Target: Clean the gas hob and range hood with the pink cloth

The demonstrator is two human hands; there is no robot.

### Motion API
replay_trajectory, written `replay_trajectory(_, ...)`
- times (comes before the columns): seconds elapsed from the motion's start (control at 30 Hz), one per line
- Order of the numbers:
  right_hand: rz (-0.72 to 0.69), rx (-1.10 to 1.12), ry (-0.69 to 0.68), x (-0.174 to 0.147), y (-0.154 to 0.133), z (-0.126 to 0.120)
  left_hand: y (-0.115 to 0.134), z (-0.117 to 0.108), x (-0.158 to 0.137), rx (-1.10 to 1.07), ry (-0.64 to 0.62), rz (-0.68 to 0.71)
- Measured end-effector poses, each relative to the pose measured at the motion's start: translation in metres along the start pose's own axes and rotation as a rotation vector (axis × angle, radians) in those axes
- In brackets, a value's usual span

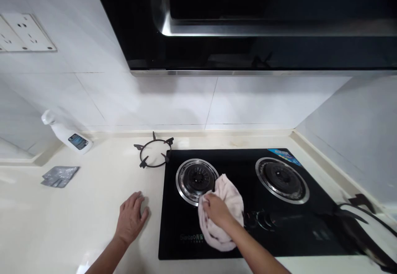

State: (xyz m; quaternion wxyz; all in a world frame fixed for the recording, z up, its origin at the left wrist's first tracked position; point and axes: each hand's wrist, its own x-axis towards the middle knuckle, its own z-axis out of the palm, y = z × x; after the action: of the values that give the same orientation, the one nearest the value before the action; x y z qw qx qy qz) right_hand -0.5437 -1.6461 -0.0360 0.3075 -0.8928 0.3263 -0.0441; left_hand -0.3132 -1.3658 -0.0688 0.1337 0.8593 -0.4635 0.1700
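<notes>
on black hob [178, 224], pink cloth [232, 197], blurred lettering [191, 237], blue sticker [284, 156]

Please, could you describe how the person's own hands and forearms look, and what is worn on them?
The left hand and right hand are both bare, without gloves. The forearms are bare too; no sleeve, watch or bracelet shows.
</notes>
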Motion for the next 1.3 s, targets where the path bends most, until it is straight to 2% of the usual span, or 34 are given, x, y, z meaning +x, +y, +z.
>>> replay_trajectory(0.13, -0.028, 0.191, 0.015, -0.008, -0.037, 0.029, 0.001, -0.001, 0.000, 0.014, 0.022, 0.007)
replay_trajectory(0.23, -0.054, 0.330, 0.011, -0.008, -0.048, 0.027, 0.002, -0.002, -0.001, 0.027, 0.045, 0.024)
replay_trajectory(0.3, -0.043, 0.386, 0.054, -0.005, -0.039, 0.007, 0.002, -0.003, -0.001, 0.039, 0.053, 0.030)
replay_trajectory(0.43, 0.046, 0.528, 0.255, 0.017, -0.007, -0.055, 0.005, -0.005, -0.001, 0.037, 0.041, 0.022)
replay_trajectory(0.47, 0.027, 0.486, 0.281, 0.026, -0.001, -0.066, 0.005, -0.006, 0.000, 0.032, 0.036, 0.016)
replay_trajectory(0.53, -0.019, 0.227, 0.230, 0.042, 0.004, -0.075, 0.006, -0.007, 0.000, 0.023, 0.032, 0.003)
replay_trajectory(0.63, -0.003, -0.158, 0.069, 0.054, 0.001, -0.060, 0.007, -0.007, -0.001, 0.015, 0.034, -0.003)
replay_trajectory(0.8, -0.040, -0.313, 0.066, 0.048, 0.000, -0.033, 0.006, -0.007, -0.002, -0.004, 0.027, -0.015)
replay_trajectory(1.07, -0.105, -0.292, 0.026, 0.039, 0.006, -0.029, 0.009, -0.009, -0.002, -0.024, -0.002, -0.032)
replay_trajectory(1.23, -0.021, -0.065, 0.058, 0.031, 0.021, -0.023, 0.012, -0.011, -0.003, -0.045, -0.018, -0.056)
replay_trajectory(1.3, 0.000, 0.011, -0.006, 0.022, 0.032, -0.026, 0.012, -0.010, -0.004, -0.054, -0.026, -0.064)
